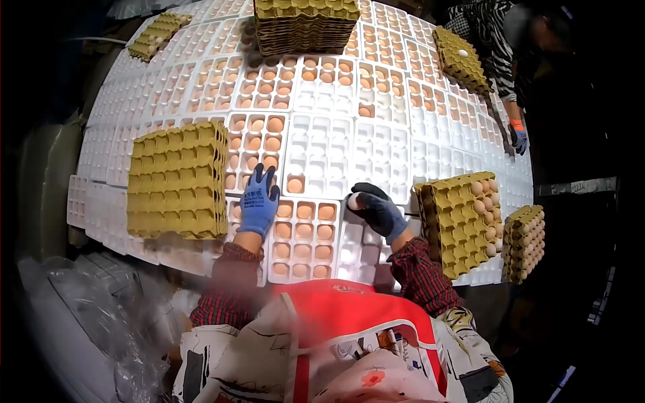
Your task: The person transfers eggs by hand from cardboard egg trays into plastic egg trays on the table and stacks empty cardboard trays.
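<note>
My left hand (259,200), in a blue and black glove, lies with its fingers stretched out over a white foam tray of brown eggs, its fingertips close to an egg (270,162). Whether it touches that egg I cannot tell. My right hand (379,211), gloved the same way, has its fingers closed on a pale egg (353,201) above the foam trays. Between the hands, nearer my body, is a foam tray filled with brown eggs (304,231). Beyond it, a foam tray (319,144) has one brown egg (295,184) in its near left corner.
Stacked yellow egg trays stand at left (176,181) and at the back (306,30). Right of my right hand, another stack (447,225) is partly filled with eggs, beside a fuller one (524,245). A co-worker's gloved hand (518,136) hangs at the table's right edge.
</note>
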Demonstrator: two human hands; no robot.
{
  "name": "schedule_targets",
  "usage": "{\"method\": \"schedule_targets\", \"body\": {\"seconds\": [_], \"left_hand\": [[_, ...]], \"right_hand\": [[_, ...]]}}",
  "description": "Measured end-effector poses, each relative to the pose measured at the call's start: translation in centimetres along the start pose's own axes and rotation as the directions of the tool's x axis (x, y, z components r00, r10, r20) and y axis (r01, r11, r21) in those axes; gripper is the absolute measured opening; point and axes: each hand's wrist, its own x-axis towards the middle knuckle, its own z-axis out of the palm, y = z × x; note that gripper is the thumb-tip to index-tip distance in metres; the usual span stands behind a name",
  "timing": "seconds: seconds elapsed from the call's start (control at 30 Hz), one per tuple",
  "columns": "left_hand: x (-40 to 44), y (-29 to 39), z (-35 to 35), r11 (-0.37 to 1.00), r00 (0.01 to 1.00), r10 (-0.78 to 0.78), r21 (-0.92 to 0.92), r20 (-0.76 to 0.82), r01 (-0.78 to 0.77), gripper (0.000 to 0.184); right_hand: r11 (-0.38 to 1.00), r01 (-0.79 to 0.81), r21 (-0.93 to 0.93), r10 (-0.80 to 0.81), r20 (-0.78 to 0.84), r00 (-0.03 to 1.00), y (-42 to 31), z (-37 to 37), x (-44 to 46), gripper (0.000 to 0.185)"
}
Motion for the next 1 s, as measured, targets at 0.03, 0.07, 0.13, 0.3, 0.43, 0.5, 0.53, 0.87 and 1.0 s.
{"method": "schedule_targets", "body": {"seconds": [0.03,0.07,0.13,0.3,0.43,0.5,0.53,0.87,1.0], "left_hand": [[0.9,1.0,0.2,0.999,0.999,0.035,-0.030,-0.026,-0.036,0.046],[1.2,1.7,0.4,0.997,0.997,0.059,-0.055,-0.048,-0.061,0.044],[2.2,4.4,1.6,0.931,0.994,0.102,-0.349,-0.032,-0.106,0.038],[3.2,7.2,7.8,0.926,0.944,0.326,0.185,0.053,-0.330,0.048],[-1.6,8.6,6.1,0.988,0.990,0.142,-0.062,-0.027,-0.143,0.049],[-5.9,10.0,3.5,0.954,0.991,0.117,-0.268,-0.071,-0.132,0.047],[-7.8,10.6,2.7,0.931,0.988,0.106,-0.339,-0.110,-0.137,0.046],[-29.2,18.8,4.3,0.732,0.942,-0.296,-0.671,-0.161,0.115,0.033],[-35.9,18.9,4.5,0.585,0.829,-0.552,-0.751,-0.093,0.305,0.031]], "right_hand": [[0.931,0.180,-0.319,-0.185,0.015,0.983,0.6,0.5,1.0,0.030],[0.952,0.084,-0.293,-0.103,-0.048,0.994,-0.2,1.2,0.8,0.031],[0.675,0.442,-0.590,-0.434,0.168,0.885,1.6,2.7,3.6,0.033],[0.123,0.413,-0.902,-0.608,0.261,0.750,1.3,4.4,3.9,0.044],[0.441,0.390,-0.808,-0.523,0.122,0.844,1.8,4.2,-1.1,0.044],[0.567,0.388,-0.726,-0.439,0.131,0.889,3.5,3.9,-3.5,0.046],[0.538,0.397,-0.744,-0.412,0.179,0.894,4.3,3.6,-4.4,0.046],[0.705,0.380,-0.599,-0.061,0.482,0.874,6.6,9.2,-5.7,0.038],[0.774,0.360,-0.521,0.050,0.617,0.785,11.1,13.4,-9.1,0.039]]}}
